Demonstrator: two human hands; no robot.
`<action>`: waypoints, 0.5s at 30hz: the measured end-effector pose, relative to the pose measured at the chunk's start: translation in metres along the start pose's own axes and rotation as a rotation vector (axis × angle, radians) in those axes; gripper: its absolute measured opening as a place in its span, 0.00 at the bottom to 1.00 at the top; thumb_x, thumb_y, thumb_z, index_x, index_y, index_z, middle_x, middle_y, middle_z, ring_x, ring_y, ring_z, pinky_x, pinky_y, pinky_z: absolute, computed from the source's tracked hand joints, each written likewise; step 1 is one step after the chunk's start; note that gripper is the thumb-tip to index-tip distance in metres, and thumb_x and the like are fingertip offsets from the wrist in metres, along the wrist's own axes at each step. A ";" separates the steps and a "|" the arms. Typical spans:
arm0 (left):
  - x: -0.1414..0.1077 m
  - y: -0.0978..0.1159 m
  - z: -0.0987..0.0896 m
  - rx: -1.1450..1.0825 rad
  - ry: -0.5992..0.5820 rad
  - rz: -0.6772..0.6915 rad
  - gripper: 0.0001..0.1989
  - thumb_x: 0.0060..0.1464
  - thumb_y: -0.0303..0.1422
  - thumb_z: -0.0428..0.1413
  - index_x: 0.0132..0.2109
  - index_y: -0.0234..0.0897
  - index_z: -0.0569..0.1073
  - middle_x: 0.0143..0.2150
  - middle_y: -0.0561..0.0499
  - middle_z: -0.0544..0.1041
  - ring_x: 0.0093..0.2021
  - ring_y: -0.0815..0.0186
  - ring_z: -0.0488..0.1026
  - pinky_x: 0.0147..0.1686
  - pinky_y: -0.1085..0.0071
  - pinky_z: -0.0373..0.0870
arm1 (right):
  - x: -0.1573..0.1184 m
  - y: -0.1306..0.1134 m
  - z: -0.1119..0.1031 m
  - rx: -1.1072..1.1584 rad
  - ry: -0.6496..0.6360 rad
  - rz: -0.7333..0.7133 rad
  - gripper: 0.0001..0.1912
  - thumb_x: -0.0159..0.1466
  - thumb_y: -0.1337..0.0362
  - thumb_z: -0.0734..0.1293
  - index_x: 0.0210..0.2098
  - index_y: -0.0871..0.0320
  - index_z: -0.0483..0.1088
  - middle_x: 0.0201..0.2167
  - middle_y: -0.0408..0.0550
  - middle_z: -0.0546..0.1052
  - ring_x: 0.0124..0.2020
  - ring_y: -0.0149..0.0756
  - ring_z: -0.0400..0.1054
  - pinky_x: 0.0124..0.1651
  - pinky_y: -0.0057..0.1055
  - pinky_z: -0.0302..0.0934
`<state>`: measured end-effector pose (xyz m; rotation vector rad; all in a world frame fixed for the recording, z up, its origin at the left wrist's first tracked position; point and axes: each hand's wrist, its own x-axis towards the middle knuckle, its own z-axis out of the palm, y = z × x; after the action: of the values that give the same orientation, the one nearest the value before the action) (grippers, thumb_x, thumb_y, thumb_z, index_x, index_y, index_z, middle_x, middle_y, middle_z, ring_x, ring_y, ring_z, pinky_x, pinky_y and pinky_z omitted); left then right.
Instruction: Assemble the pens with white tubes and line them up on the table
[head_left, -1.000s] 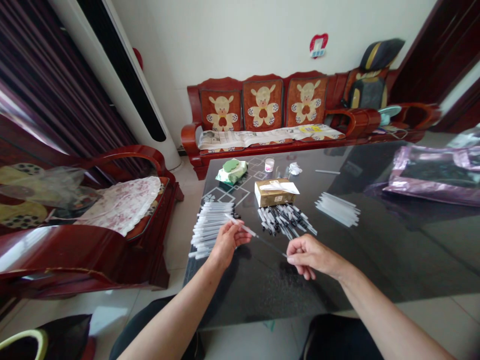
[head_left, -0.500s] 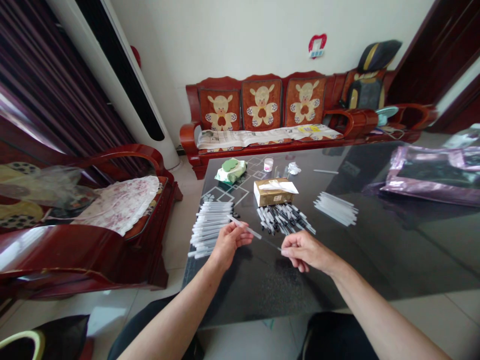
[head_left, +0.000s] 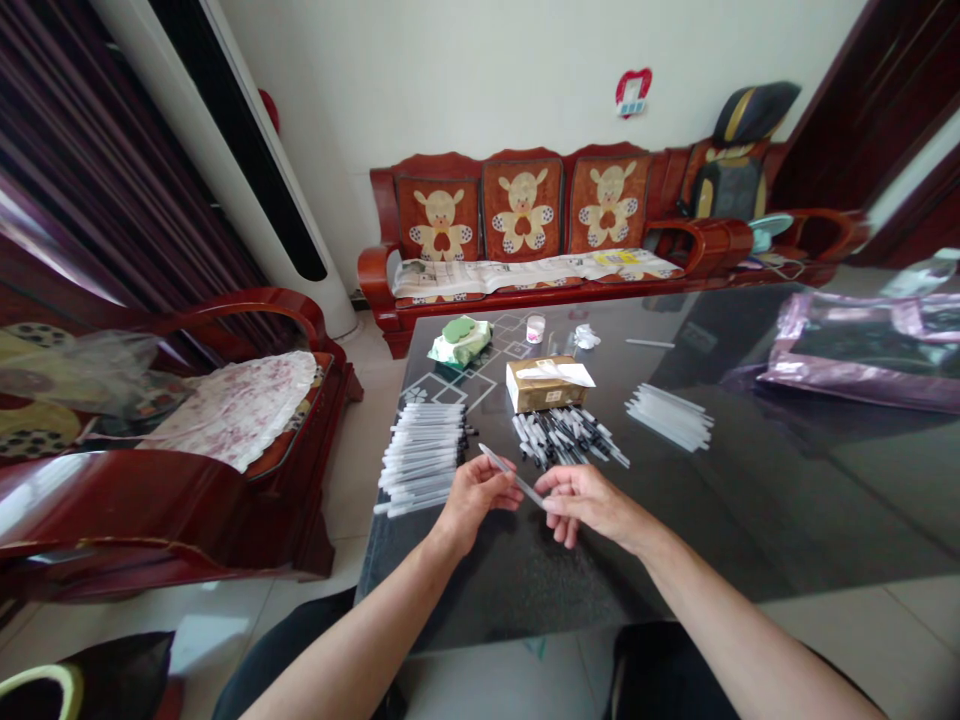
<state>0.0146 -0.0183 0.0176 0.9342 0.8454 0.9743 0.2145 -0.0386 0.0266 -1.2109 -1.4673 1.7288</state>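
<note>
A translucent pen barrel point(head_left: 531, 493) slants between my hands above the front part of the table. My left hand point(head_left: 480, 492) is closed around its middle, thumb on top. At the barrel's lower right end, my right hand point(head_left: 585, 500) pinches with thumb and forefinger, its other fingers loosely curled. The thin pen refill is now mostly hidden, apparently inside the barrel. Left of my hands lies a stacked row of pale pens point(head_left: 424, 455) with dark ends. Just beyond them is a jumbled pile of short black-and-white pen pieces point(head_left: 566, 437).
Behind the pile stands a tissue box point(head_left: 546, 396). Pale tubes point(head_left: 670, 417) lie to the right, and a single tube point(head_left: 650, 343) farther back. Wet wipes point(head_left: 460, 345), a small cup point(head_left: 535, 329) and a purple-edged bag point(head_left: 855, 350) rest on the dark table point(head_left: 750, 500).
My right hand has moved left to the barrel's end, and the refill seen between the hands has slid out of sight into the barrel. My left hand has shifted slightly right.
</note>
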 end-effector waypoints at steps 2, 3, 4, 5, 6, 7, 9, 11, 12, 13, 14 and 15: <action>-0.001 -0.001 0.003 0.014 -0.002 -0.016 0.13 0.45 0.34 0.61 0.38 0.32 0.71 0.27 0.48 0.76 0.27 0.65 0.75 0.29 0.71 0.71 | 0.001 0.002 0.001 -0.029 0.010 0.004 0.19 0.57 0.56 0.66 0.42 0.63 0.64 0.22 0.45 0.74 0.19 0.32 0.70 0.19 0.27 0.65; -0.001 -0.002 0.004 0.022 0.002 -0.023 0.14 0.45 0.34 0.61 0.38 0.32 0.70 0.27 0.49 0.76 0.27 0.65 0.75 0.28 0.71 0.71 | 0.001 0.003 0.001 -0.046 0.014 0.008 0.19 0.57 0.56 0.66 0.42 0.63 0.64 0.22 0.45 0.74 0.19 0.32 0.70 0.18 0.26 0.64; -0.002 -0.002 0.005 0.029 0.006 -0.027 0.14 0.45 0.34 0.62 0.38 0.32 0.70 0.27 0.49 0.76 0.27 0.65 0.75 0.28 0.71 0.71 | 0.002 0.005 0.001 -0.063 0.016 0.012 0.18 0.57 0.57 0.66 0.42 0.63 0.64 0.21 0.45 0.74 0.18 0.32 0.70 0.17 0.26 0.64; -0.002 -0.003 0.005 0.036 0.010 -0.029 0.14 0.44 0.34 0.62 0.38 0.32 0.70 0.27 0.48 0.76 0.27 0.65 0.75 0.28 0.70 0.71 | 0.002 0.005 0.001 -0.078 0.018 0.017 0.18 0.57 0.58 0.66 0.41 0.63 0.64 0.21 0.44 0.73 0.17 0.32 0.70 0.17 0.26 0.64; -0.002 -0.003 0.006 0.042 0.010 -0.031 0.14 0.44 0.34 0.62 0.38 0.32 0.70 0.26 0.48 0.76 0.27 0.65 0.75 0.28 0.70 0.72 | 0.002 0.006 0.001 -0.092 0.018 0.020 0.17 0.57 0.58 0.65 0.41 0.64 0.64 0.21 0.44 0.73 0.17 0.32 0.69 0.16 0.25 0.64; -0.002 -0.003 0.006 0.047 0.007 -0.032 0.14 0.44 0.34 0.62 0.38 0.31 0.70 0.26 0.48 0.76 0.27 0.65 0.75 0.29 0.70 0.72 | 0.002 0.007 0.001 -0.104 0.017 0.021 0.16 0.57 0.59 0.65 0.41 0.64 0.64 0.20 0.44 0.73 0.17 0.32 0.69 0.16 0.25 0.64; -0.002 -0.003 0.005 0.051 -0.013 -0.037 0.15 0.44 0.34 0.62 0.38 0.31 0.70 0.27 0.47 0.76 0.28 0.64 0.75 0.29 0.70 0.72 | 0.003 0.008 0.000 -0.128 0.020 0.019 0.14 0.57 0.61 0.64 0.39 0.64 0.65 0.20 0.43 0.73 0.16 0.32 0.69 0.16 0.25 0.64; -0.003 -0.003 0.004 0.059 -0.034 -0.052 0.16 0.44 0.35 0.62 0.38 0.30 0.71 0.28 0.46 0.76 0.29 0.64 0.76 0.30 0.69 0.72 | 0.002 0.008 -0.001 -0.152 0.033 0.017 0.12 0.57 0.62 0.64 0.37 0.64 0.66 0.19 0.44 0.73 0.16 0.32 0.69 0.15 0.25 0.64; -0.002 -0.003 0.003 0.070 -0.043 -0.062 0.16 0.45 0.37 0.62 0.38 0.29 0.71 0.28 0.45 0.77 0.29 0.63 0.76 0.30 0.69 0.73 | 0.002 0.009 -0.002 -0.161 0.041 0.016 0.11 0.57 0.62 0.64 0.36 0.64 0.66 0.19 0.44 0.73 0.16 0.32 0.69 0.15 0.25 0.64; -0.002 -0.002 0.001 0.085 -0.048 -0.070 0.17 0.46 0.39 0.61 0.38 0.29 0.72 0.28 0.44 0.77 0.29 0.64 0.76 0.30 0.70 0.73 | 0.002 0.009 -0.003 -0.169 0.048 0.014 0.10 0.57 0.62 0.64 0.34 0.64 0.66 0.19 0.44 0.73 0.16 0.32 0.69 0.15 0.25 0.64; -0.002 -0.001 0.000 0.105 -0.049 -0.076 0.17 0.48 0.40 0.60 0.38 0.28 0.73 0.28 0.44 0.77 0.29 0.64 0.75 0.30 0.70 0.72 | 0.002 0.009 -0.004 -0.175 0.052 0.008 0.10 0.57 0.62 0.64 0.33 0.64 0.66 0.19 0.45 0.73 0.16 0.32 0.69 0.15 0.25 0.64; -0.001 0.000 -0.002 0.123 -0.046 -0.077 0.18 0.49 0.42 0.59 0.37 0.28 0.73 0.28 0.44 0.77 0.28 0.66 0.75 0.29 0.71 0.72 | 0.002 0.009 -0.005 -0.179 0.055 0.001 0.10 0.57 0.62 0.64 0.33 0.64 0.66 0.19 0.45 0.73 0.16 0.31 0.69 0.15 0.25 0.64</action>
<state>0.0128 -0.0187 0.0167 1.0180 0.9040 0.8389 0.2192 -0.0372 0.0171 -1.3392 -1.6164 1.5789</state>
